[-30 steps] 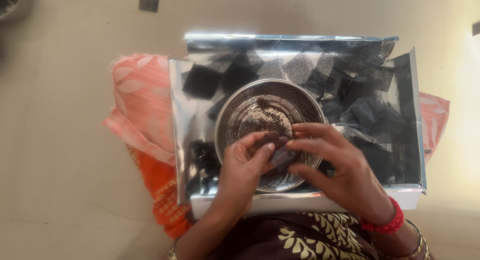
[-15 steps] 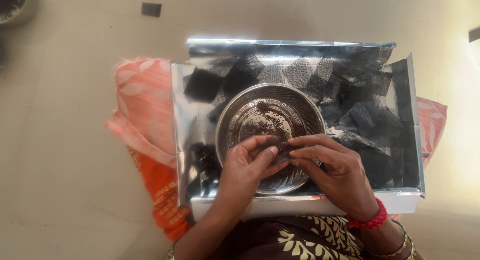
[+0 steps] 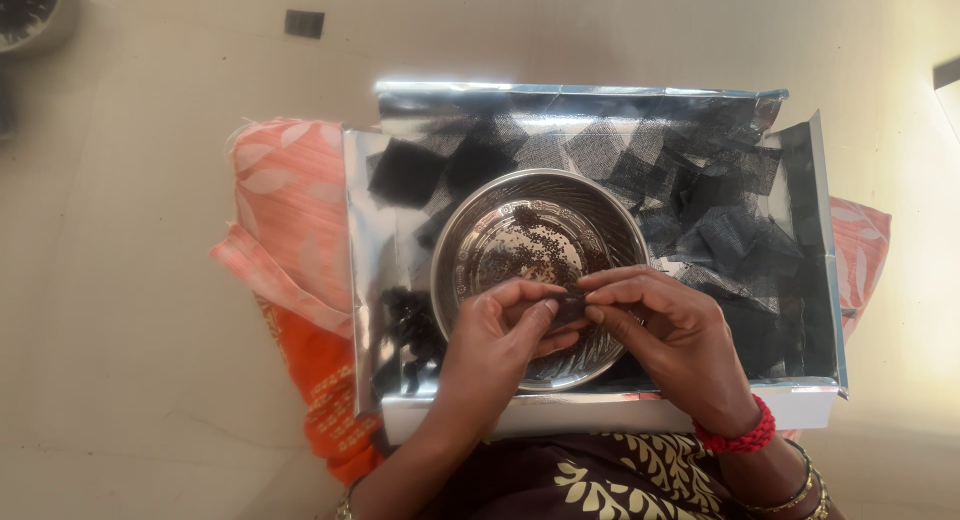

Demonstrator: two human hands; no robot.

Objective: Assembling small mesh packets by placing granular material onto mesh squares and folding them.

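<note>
A round steel bowl with tiny dark seeds in its bottom sits in a shiny silver tray. Over the bowl's near side my left hand and my right hand meet, fingertips pinched together on a small square of black net fabric. Most of that piece is hidden by my fingers. My right wrist wears a red thread band and bangles.
Several loose black net squares cover the tray around the bowl, and a clump of dark bundles lies at its left. An orange patterned cloth lies under the tray on a pale floor. A dark vessel sits at the top left corner.
Both hands stay over the bowl working the small black piece. My fingers have closed in more tightly around it; the bowl and tray have not moved.
</note>
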